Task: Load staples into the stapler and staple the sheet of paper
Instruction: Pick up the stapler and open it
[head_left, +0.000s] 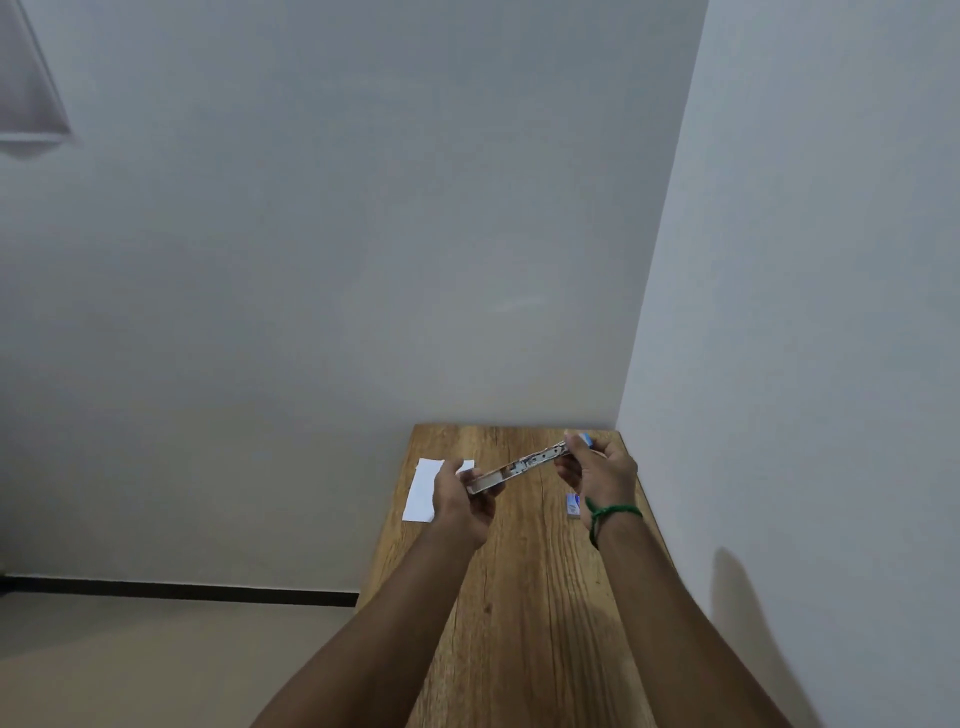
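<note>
A stapler (524, 464), swung wide open into a long metal strip, hangs above the far end of the wooden table (524, 597). My left hand (462, 499) grips its pale lower end. My right hand (597, 470) pinches the upper end, where a bit of blue shows. A white sheet of paper (423, 493) lies at the table's left edge, partly overhanging it and partly hidden by my left hand. A small blue and white staple box (572, 505) lies on the table just below my right hand.
The narrow table stands in a corner, with a wall (779, 312) close along its right side and another behind its far end. Floor lies beyond the table's left edge. A green thread band is on my right wrist (613, 514).
</note>
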